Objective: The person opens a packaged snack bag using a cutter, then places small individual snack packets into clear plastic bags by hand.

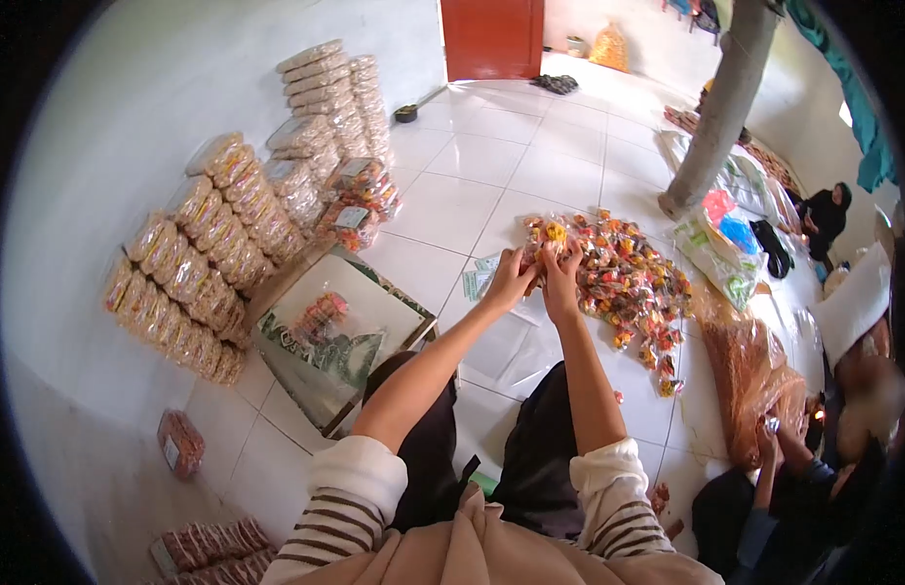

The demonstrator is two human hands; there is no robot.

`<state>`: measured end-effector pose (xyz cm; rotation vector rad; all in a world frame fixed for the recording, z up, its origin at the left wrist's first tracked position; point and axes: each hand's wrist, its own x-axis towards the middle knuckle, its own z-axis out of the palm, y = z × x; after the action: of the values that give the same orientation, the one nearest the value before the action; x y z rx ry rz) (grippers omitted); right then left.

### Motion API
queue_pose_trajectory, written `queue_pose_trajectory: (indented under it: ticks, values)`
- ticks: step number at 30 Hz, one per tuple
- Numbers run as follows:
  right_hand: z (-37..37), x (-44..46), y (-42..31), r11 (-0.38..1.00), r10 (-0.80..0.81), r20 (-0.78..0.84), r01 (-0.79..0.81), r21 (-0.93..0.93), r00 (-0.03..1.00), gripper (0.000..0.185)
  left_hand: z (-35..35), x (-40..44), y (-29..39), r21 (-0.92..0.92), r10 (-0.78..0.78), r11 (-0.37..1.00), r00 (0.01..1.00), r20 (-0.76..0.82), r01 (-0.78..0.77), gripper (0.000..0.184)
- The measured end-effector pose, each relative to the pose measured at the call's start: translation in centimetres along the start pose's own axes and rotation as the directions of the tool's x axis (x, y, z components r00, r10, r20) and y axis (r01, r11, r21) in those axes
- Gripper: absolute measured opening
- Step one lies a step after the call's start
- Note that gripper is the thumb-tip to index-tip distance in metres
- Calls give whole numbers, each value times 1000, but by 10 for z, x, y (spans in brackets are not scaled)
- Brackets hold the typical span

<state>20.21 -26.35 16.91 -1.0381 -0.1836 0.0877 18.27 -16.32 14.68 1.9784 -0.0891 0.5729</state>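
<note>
Left hand (512, 280) and right hand (561, 276) both gripped clear bag (536, 232) of wrapped pieces, left of loose wrapped-piece pile (633, 278). Bag's mouth direction and long axis: couldn't tell. Green-white labels (477, 284) lay just left; print too small to read.

White tiled floor (452, 200) under small colourful packets (633, 278)

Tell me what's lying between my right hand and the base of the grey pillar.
In the head view, part of the candy pile lies beside your right hand, then bare tiles up to the pillar.
</note>
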Motion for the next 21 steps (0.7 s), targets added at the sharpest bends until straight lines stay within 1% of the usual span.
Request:
queue_pose_trajectory:
  ticks: [1, 2, 4, 5, 6, 7, 8, 9, 10, 11, 12, 13, 14, 15, 16, 17, 18, 19, 20, 21]
  values:
    - [-2, 6, 13, 996, -12, 48, 16, -87, 999, 59, -10, -8, 18, -99, -115, 988, 993, 14, 116, 35]
    - [-8, 23, 45, 949, -154, 100, 175, -263, 983, 61, -13, -10, 12, -93, -118, 989, 993, -6, 117, 35]
    - [12, 15, 45, 890, -8, 150, 75, -450, 989, 71, -23, -18, -5, -47, -158, 987, 987, -22, 157, 35]
    - [28, 9, 47, 893, 14, 173, 66, -445, 985, 71, -29, -22, -11, 141, -30, 989, 992, -125, 48, 34]
    - [43, 1, 51, 936, 82, 146, -25, -352, 986, 75, -34, -25, -17, 155, -49, 985, 988, -148, 72, 34]
    - [54, -5, 58, 959, 155, 123, -120, -255, 980, 79, -37, -27, -24, 140, -38, 987, 971, -236, 73, 34]
    - [65, -8, 63, 958, 177, 144, -137, -253, 974, 79, -43, -31, -30, 127, -23, 990, 947, -322, 67, 35]
    - [76, -10, 68, 916, 66, 155, 2, -401, 986, 83, -55, -36, -21, 248, -136, 948, 960, -246, 197, 47]
    - [84, -11, 78, 834, -46, 187, 140, -533, 981, 87, -63, -41, -19, 256, -151, 941, 952, -266, 221, 47]
    - [94, -13, 87, 824, -78, 210, 182, -536, 974, 88, -72, -45, -18, 347, 2, 928, 929, -370, 136, 53]
    - [103, -16, 91, 830, -57, 235, 177, -528, 970, 88, -83, -49, -16, 447, 161, 892, 878, -451, 66, 61]
    - [114, -22, 89, 864, 22, 290, 128, -487, 957, 86, -95, -54, -11, 389, 150, 920, 871, -468, 51, 75]
    - [123, -29, 88, 891, 96, 346, 74, -448, 933, 84, -108, -62, -6, 401, 143, 913, 860, -490, 77, 75]
    - [139, -47, 67, 966, 163, 387, -66, -252, 908, 76, -123, -72, 5, 228, 45, 972, 906, -421, 58, 78]
    - [143, -46, 84, 965, 178, 410, -77, -250, 895, 76, -137, -82, 10, 43, -36, 998, 943, -331, 53, 82]
    - [145, -42, 106, 980, 140, 427, -64, -188, 893, 72, -150, -93, 15, -56, -148, 989, 951, -271, 138, 88]
    - [150, -51, 107, 981, 174, 434, -116, -155, 884, 66, -162, -104, 9, -49, -159, 987, 945, -287, 151, 88]
    - [153, -58, 111, 978, 207, 439, -170, -124, 874, 61, -173, -113, -1, -87, -132, 990, 963, -234, 115, 88]
    - [154, -69, 116, 976, 217, 447, -179, -125, 868, 61, -182, -123, -10, -129, -102, 988, 979, -179, 79, 87]
    - [153, -75, 129, 963, 269, 411, -240, -123, 871, 58, -195, -133, 2, -213, -142, 973, 963, -228, 93, 89]
